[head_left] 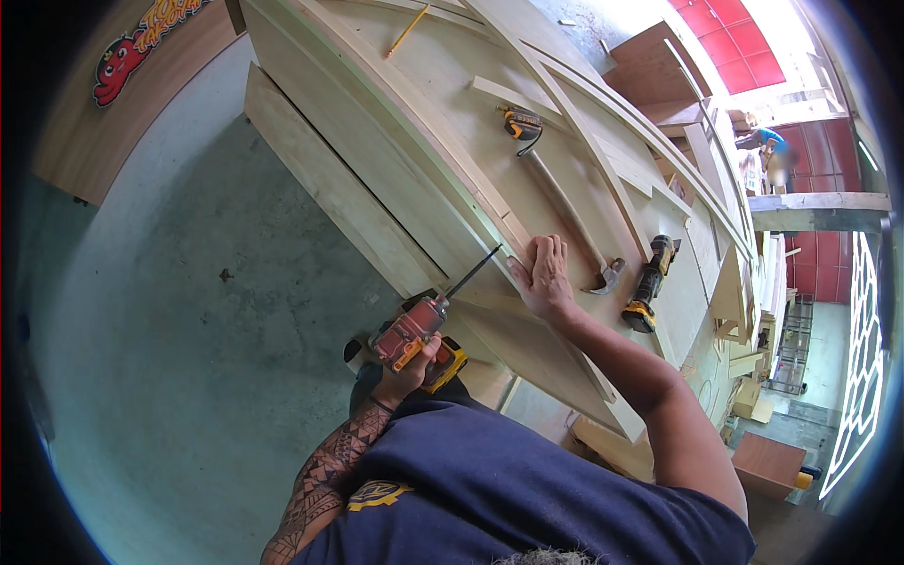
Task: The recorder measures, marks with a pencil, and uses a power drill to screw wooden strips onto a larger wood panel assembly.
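My left hand [407,375] is closed around the grip of a red cordless drill [409,331] with a yellow-and-black battery. A long dark bit [474,271] reaches from its chuck up to the pale edge of a large wooden frame [443,202], its tip at or very near the wood. Close beside that tip, my right hand [546,280] grips a wooden strip [476,193] along the edge, thumb on the near side and fingers bent over the top. Whether the tip has entered the wood I cannot tell.
On the frame's panel lie a claw hammer [570,207], a yellow-and-black tape measure [521,124], a pencil [407,33] and a black-and-yellow cordless tool [650,287]. Raised wooden ribs [603,151] cross it. A person [777,160] stands far right. Grey floor [226,311] lies left.
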The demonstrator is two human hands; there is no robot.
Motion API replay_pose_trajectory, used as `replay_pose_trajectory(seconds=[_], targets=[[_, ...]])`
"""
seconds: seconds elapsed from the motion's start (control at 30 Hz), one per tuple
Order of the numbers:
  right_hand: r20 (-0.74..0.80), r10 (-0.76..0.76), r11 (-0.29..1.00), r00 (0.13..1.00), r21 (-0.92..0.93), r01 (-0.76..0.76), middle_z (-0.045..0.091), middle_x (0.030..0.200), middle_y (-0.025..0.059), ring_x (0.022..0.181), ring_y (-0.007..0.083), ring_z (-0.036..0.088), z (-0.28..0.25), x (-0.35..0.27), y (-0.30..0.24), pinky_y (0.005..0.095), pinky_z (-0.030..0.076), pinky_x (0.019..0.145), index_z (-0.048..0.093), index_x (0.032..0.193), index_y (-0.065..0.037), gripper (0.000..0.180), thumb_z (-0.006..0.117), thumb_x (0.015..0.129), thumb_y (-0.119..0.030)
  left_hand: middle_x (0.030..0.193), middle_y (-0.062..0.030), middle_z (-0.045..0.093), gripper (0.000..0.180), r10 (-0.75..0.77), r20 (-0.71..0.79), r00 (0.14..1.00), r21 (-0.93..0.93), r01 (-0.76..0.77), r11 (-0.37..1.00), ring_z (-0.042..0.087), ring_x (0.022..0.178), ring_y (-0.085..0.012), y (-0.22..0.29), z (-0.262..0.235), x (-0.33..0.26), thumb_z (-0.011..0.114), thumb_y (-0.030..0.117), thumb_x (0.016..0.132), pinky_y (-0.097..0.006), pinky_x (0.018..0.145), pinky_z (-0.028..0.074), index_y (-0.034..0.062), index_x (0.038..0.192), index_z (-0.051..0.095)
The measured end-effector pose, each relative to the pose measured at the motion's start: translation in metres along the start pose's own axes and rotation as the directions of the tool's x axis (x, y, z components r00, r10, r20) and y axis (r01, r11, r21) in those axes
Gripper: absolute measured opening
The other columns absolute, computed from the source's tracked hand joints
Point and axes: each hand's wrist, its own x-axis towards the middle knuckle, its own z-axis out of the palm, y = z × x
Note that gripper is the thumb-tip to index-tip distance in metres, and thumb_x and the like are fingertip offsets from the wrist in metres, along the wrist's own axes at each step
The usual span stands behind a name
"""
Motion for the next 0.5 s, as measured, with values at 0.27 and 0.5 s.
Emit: replay_pose_trajectory(seconds=[0.27, 0.5], targets=[[0.017, -0.013, 1.000, 1.000, -0.009, 0.013, 0.046, 0.110, 0.0229, 0.104, 0.0411, 0.048, -0.001, 0.000, -0.001, 0.0508, 0.041, 0.097, 0.045, 0.122, 0.003, 0.049, 0.076, 0.094, -0.023, 0.080, 0.0023, 0.063, 0.026, -0.046, 0.014, 0.999, 0.009, 0.046, 0.999, 0.061, 0.077, -0.0074, 0.009, 0.004, 0.005, 0.064, 0.033, 0.106, -0.027, 0.069, 0.050, 0.0071, 0.110, 0.068], [0.025, -0.014, 1.000, 1.000, -0.003, 0.014, 0.046, 0.109, 0.0229, 0.104, 0.0410, 0.048, -0.003, 0.002, -0.005, 0.0506, 0.041, 0.097, 0.045, 0.121, 0.003, 0.049, 0.076, 0.093, -0.023, 0.081, 0.0011, 0.064, 0.026, -0.096, 0.068, 0.993, -0.281, 0.111, 0.953, 0.062, 0.079, -0.0094, 0.019, 0.012, 0.010, 0.062, 0.026, 0.106, -0.028, 0.074, 0.051, 0.0012, 0.114, 0.067]])
